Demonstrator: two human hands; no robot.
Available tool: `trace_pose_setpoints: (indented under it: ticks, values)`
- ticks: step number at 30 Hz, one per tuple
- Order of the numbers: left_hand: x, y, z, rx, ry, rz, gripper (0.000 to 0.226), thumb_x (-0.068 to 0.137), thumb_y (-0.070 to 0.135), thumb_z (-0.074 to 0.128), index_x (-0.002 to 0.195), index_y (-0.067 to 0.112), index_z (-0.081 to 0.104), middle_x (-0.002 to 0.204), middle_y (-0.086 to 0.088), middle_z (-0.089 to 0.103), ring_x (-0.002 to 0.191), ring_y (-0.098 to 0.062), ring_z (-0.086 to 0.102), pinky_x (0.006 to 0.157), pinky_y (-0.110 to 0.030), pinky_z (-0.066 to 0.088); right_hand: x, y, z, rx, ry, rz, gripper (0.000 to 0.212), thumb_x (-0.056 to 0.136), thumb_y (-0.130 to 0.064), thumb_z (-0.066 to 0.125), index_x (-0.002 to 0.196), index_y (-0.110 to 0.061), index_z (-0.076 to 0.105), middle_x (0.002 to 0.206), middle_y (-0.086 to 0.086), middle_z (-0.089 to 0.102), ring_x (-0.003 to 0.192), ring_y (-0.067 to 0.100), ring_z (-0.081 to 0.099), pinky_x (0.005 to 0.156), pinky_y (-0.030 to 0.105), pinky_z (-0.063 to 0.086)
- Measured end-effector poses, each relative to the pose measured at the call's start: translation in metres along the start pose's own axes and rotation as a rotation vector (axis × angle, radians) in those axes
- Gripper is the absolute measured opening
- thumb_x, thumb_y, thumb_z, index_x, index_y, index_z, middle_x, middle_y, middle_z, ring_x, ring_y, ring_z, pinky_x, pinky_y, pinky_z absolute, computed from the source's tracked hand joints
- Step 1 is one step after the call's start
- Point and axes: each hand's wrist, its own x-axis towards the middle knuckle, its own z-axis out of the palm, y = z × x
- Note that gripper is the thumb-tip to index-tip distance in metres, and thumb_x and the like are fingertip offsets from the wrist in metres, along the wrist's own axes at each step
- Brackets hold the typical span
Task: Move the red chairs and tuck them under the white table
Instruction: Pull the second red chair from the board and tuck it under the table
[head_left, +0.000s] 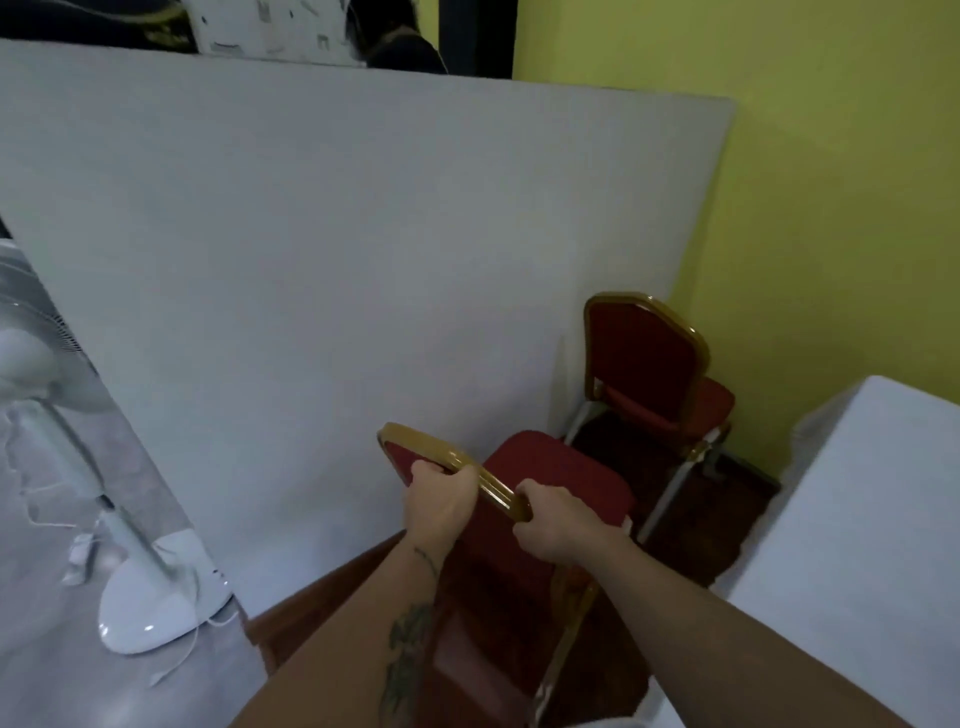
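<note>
A red chair (558, 478) with a gold frame stands at the near edge of the big white table (337, 249), its seat pointing toward the table. My left hand (439, 501) and my right hand (553, 525) both grip the gold top rail of its backrest. A second red chair (649, 364) stands further back on the right, by the table's right edge and the yellow wall, its back turned toward me.
A white standing fan (130, 587) with a loose cord stands on the grey floor at the left. Another white table (872, 545) fills the lower right. The yellow wall (831, 208) closes off the right side. Dark red floor shows under the chairs.
</note>
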Motion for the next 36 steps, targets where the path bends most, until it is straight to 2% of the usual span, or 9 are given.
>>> trace_pose_setpoints:
  ticks: [3, 7, 10, 14, 21, 26, 28, 31, 36]
  values:
    - [0.016, 0.008, 0.015, -0.093, -0.049, -0.082, 0.063, 0.064, 0.042, 0.062, 0.114, 0.008, 0.043, 0.105, -0.013, 0.066, 0.092, -0.035, 0.068, 0.087, -0.048, 0.059, 0.011, 0.0, 0.012, -0.048, 0.014, 0.069, 0.031, 0.088, -0.033, 0.056, 0.117, -0.024, 0.056, 0.119, 0.007, 0.064, 0.11, 0.032, 0.062, 0.091, 0.043, 0.051]
    - [0.027, 0.012, 0.038, -0.048, -0.056, -0.151, 0.087, 0.079, 0.024, 0.068, 0.145, 0.0, 0.017, 0.142, -0.023, 0.044, 0.122, -0.042, 0.054, 0.095, -0.041, 0.048, 0.018, 0.007, 0.028, -0.145, 0.022, 0.094, 0.027, 0.101, -0.032, 0.051, 0.124, -0.018, 0.051, 0.123, 0.01, 0.061, 0.113, 0.034, 0.06, 0.089, 0.043, 0.046]
    - [0.031, 0.007, 0.051, 0.001, -0.091, -0.15, 0.105, 0.084, 0.018, 0.067, 0.154, -0.005, -0.008, 0.147, -0.026, 0.044, 0.129, -0.041, 0.052, 0.099, -0.042, 0.045, 0.02, 0.009, 0.028, -0.232, 0.016, 0.069, 0.029, 0.101, -0.03, 0.054, 0.126, -0.015, 0.05, 0.124, 0.012, 0.062, 0.111, 0.035, 0.061, 0.085, 0.043, 0.046]
    - [0.036, 0.006, 0.055, 0.009, -0.083, -0.131, 0.099, 0.081, 0.017, 0.07, 0.15, -0.005, 0.003, 0.134, -0.025, 0.056, 0.117, -0.04, 0.06, 0.1, -0.046, 0.052, 0.019, 0.014, 0.022, -0.262, 0.028, 0.038, 0.031, 0.099, -0.031, 0.056, 0.124, -0.014, 0.05, 0.123, 0.013, 0.062, 0.11, 0.036, 0.062, 0.084, 0.043, 0.046]
    - [0.041, 0.0, 0.044, 0.075, -0.115, -0.072, 0.089, 0.082, 0.019, 0.068, 0.142, 0.0, 0.004, 0.113, -0.02, 0.064, 0.097, -0.035, 0.069, 0.089, -0.047, 0.06, 0.012, 0.01, 0.026, -0.282, 0.054, -0.035, 0.034, 0.095, -0.035, 0.06, 0.119, -0.013, 0.054, 0.118, 0.013, 0.064, 0.107, 0.035, 0.063, 0.086, 0.044, 0.05]
    - [0.041, -0.003, 0.031, 0.101, -0.157, -0.022, 0.091, 0.089, 0.014, 0.066, 0.144, -0.003, -0.003, 0.122, -0.023, 0.061, 0.103, -0.034, 0.066, 0.081, -0.037, 0.056, 0.006, 0.003, 0.031, -0.25, 0.045, -0.069, 0.035, 0.09, -0.037, 0.06, 0.115, -0.013, 0.057, 0.117, 0.013, 0.065, 0.109, 0.038, 0.063, 0.084, 0.042, 0.049]
    - [0.041, -0.002, 0.028, 0.124, -0.159, 0.016, 0.084, 0.088, 0.01, 0.069, 0.142, -0.005, 0.006, 0.121, -0.024, 0.057, 0.099, -0.032, 0.061, 0.078, -0.035, 0.053, 0.005, 0.004, 0.034, -0.225, 0.048, -0.07, 0.035, 0.088, -0.039, 0.06, 0.112, -0.013, 0.059, 0.117, 0.015, 0.066, 0.109, 0.04, 0.064, 0.083, 0.041, 0.049]
    - [0.046, 0.0, 0.027, 0.182, -0.169, 0.03, 0.068, 0.084, 0.013, 0.076, 0.127, 0.0, 0.024, 0.11, -0.02, 0.054, 0.093, -0.031, 0.06, 0.08, -0.044, 0.059, 0.003, 0.005, 0.038, -0.181, 0.059, -0.058, 0.041, 0.085, -0.044, 0.063, 0.111, -0.013, 0.06, 0.117, 0.015, 0.067, 0.109, 0.041, 0.064, 0.084, 0.042, 0.05]
    - [0.084, 0.007, 0.042, 0.347, -0.302, 0.081, 0.069, 0.062, 0.039, 0.08, 0.113, 0.0, 0.052, 0.098, -0.016, 0.068, 0.083, -0.031, 0.072, 0.075, -0.048, 0.064, 0.014, 0.007, 0.044, -0.105, 0.116, 0.013, 0.04, 0.083, -0.048, 0.06, 0.109, -0.018, 0.058, 0.11, 0.009, 0.068, 0.104, 0.037, 0.066, 0.086, 0.045, 0.055]
